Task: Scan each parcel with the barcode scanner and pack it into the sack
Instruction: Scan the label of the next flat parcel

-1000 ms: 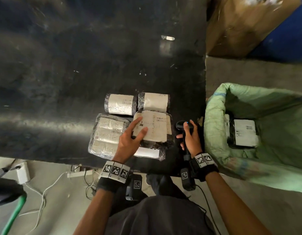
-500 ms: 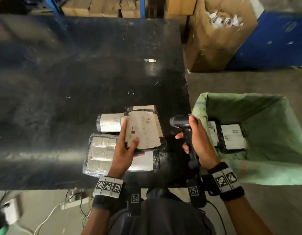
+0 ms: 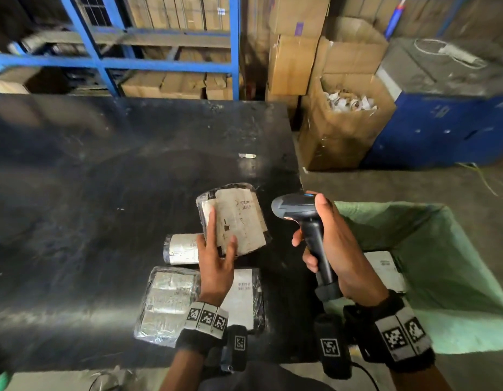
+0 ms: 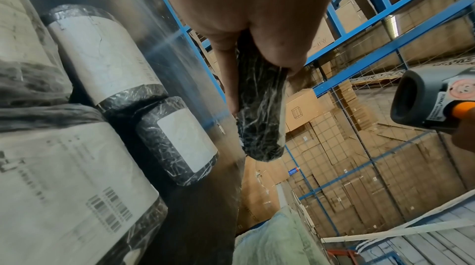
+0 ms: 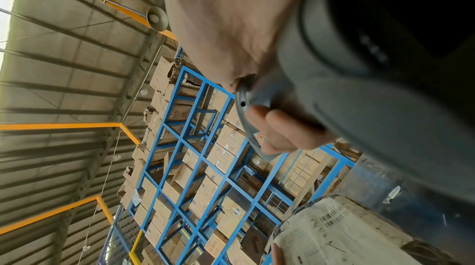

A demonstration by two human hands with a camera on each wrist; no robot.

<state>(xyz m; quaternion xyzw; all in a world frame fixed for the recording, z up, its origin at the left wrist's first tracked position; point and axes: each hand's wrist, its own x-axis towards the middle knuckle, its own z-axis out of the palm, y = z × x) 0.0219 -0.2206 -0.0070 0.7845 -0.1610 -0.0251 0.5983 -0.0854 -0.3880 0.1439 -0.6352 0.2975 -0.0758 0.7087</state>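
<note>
My left hand [image 3: 216, 249] grips a flat black-wrapped parcel [image 3: 239, 218] with a worn paper label, held up above the black table [image 3: 103, 193]; the parcel [image 4: 259, 115] shows edge-on in the left wrist view, and its barcoded label [image 5: 342, 230] in the right wrist view. To its right, my right hand [image 3: 329, 244] grips the grey barcode scanner [image 3: 306, 218] by the handle, head pointing left toward the label. Other wrapped parcels lie on the table below: a roll [image 3: 182, 249], a clear-wrapped one [image 3: 165, 300] and a flat one [image 3: 244, 297]. The green sack [image 3: 456, 277] stands open on the right with a parcel [image 3: 385, 269] inside.
An open cardboard box [image 3: 346, 128] of paper scraps and a blue bin [image 3: 442, 128] stand behind the sack. Blue shelving [image 3: 160, 60] with cartons runs along the far side of the table. A small white object [image 3: 247, 156] lies on the table.
My left hand has lifted the flat parcel off the pile and raised it. My right hand has brought the scanner up off the table edge, level with the label.
</note>
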